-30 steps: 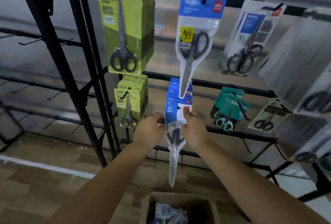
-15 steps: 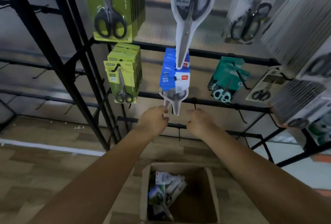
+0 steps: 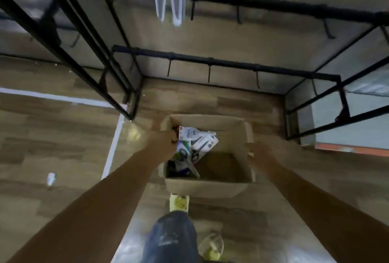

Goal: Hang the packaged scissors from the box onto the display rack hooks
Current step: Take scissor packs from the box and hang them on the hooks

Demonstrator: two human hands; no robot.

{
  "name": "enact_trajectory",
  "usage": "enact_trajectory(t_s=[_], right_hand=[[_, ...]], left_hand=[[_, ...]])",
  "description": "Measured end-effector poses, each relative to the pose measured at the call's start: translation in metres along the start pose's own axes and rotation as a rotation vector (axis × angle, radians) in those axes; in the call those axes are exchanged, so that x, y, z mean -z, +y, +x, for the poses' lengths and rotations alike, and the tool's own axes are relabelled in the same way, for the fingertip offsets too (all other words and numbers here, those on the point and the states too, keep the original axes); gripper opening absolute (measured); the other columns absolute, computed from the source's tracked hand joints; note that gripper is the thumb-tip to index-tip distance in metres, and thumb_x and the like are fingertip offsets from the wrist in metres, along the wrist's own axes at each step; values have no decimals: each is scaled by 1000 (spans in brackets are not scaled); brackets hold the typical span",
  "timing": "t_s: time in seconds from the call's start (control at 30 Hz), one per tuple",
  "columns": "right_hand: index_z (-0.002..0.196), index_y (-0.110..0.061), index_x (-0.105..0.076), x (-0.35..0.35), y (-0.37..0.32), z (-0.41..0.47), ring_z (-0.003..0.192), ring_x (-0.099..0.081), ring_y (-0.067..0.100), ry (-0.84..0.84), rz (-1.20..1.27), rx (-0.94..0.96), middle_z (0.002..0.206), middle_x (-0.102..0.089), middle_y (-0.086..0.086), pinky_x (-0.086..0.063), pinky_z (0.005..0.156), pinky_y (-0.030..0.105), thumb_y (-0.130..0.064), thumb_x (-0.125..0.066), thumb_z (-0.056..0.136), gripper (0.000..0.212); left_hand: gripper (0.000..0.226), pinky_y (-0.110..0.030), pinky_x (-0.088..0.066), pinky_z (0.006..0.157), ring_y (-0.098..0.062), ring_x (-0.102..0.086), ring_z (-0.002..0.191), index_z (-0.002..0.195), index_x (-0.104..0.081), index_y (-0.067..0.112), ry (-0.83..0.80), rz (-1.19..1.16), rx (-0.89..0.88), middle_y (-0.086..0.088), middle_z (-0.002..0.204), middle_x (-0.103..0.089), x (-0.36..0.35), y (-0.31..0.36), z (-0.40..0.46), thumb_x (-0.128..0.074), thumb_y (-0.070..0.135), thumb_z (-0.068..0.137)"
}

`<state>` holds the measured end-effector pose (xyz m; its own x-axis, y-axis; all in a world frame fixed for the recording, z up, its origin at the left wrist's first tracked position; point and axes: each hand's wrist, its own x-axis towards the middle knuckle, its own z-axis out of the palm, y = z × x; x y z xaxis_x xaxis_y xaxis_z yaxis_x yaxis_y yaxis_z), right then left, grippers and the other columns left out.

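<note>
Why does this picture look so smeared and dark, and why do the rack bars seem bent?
Head view: motion blur softens everything, so the left hand at the packaged scissors and the right hand by the box lack crisp edges; dim lighting leaves the arms in shadow; the wide-angle lens bows the rack bars; pale glare patches shine on the floor.

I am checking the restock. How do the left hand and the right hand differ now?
The left hand is inside the box, on the scissors packs; the right hand is at the box's right wall, off the packs. Whether the left hand grips a pack is unclear; the right hand holds none. Both are down at the box.
</note>
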<state>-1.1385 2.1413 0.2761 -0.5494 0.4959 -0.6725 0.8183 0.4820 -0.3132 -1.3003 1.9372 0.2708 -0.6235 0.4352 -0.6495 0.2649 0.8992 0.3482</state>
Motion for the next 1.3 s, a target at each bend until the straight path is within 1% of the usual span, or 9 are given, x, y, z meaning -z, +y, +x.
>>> enact_trajectory(t_s=[0.23, 0.53, 0.63, 0.7, 0.8, 0.87, 1.07, 1.2, 1.3], right_hand=[[113, -8, -64, -159, 89, 154, 94, -60, 30, -24, 283, -336, 107, -60, 13, -49, 81, 36, -4, -50, 90, 27], [113, -7, -63, -312, 85, 331, 108, -58, 24, -313, 335, -206, 116, -63, 8, -45, 96, 33, -25, -59, 90, 29], [98, -12, -58, -349, 75, 355, 85, -61, 11, -417, 666, -185, 97, -64, 1, -53, 73, 17, -12, -67, 84, 17], [110, -8, -57, -371, 68, 367, 87, -64, 15, -414, 804, -116, 106, -65, 10, -56, 72, 21, -3, -71, 78, 36], [121, -5, -54, -386, 63, 376, 110, -60, 29, -300, 821, -112, 118, -62, 13, -50, 94, 41, 0, -80, 67, 60], [115, -5, -59, -385, 72, 380, 106, -62, 29, -316, 870, -155, 114, -65, 14, -50, 94, 42, -2, -80, 68, 52], [100, -8, -68, -374, 85, 386, 89, -69, 23, -449, 973, -189, 94, -73, 9, -56, 80, 33, -14, -79, 71, 31], [105, 1, -66, -363, 90, 389, 98, -65, 34, -382, 1026, -247, 104, -69, 20, -51, 92, 47, -10, -77, 72, 36], [93, -4, -67, -353, 97, 388, 97, -65, 37, -404, 1097, -266, 103, -69, 22, -51, 90, 48, -6, -73, 76, 18]], left_hand=[[31, -32, -43, 84, -34, -55, 113, 118, -58, -2, -110, -206, 268, -23, 121, -58, -182, -82, 158, -52, 16, 94], [45, -27, -36, 92, -26, -47, 126, 134, -44, 0, 14, -545, 497, -18, 139, -47, -318, -146, 331, -57, 13, 93], [49, -32, -43, 75, -33, -60, 107, 119, -57, -4, 208, -783, 545, -24, 120, -61, -339, -155, 354, -76, 8, 75], [53, -30, -42, 70, -32, -63, 99, 114, -60, -1, 255, -808, 525, -20, 112, -64, -347, -155, 363, -82, 17, 69], [58, -25, -41, 68, -19, -61, 82, 101, -63, 8, 199, -848, 488, -10, 103, -65, -356, -151, 369, -91, 25, 53], [53, -27, -47, 71, -18, -63, 80, 95, -63, 8, 162, -900, 467, -9, 102, -67, -359, -152, 371, -92, 25, 53], [75, -38, -49, 91, -27, -62, 105, 127, -52, 2, 220, -1039, 472, -12, 121, -62, -364, -149, 368, -84, 32, 66], [47, -43, -48, 93, -30, -59, 107, 130, -46, 5, 253, -1208, 448, -14, 123, -59, -363, -132, 360, -59, 29, 92], [23, -38, -54, 70, -32, -68, 83, 109, -63, 7, 25, -1505, 521, -15, 94, -72, -355, -123, 355, -51, 20, 95]])
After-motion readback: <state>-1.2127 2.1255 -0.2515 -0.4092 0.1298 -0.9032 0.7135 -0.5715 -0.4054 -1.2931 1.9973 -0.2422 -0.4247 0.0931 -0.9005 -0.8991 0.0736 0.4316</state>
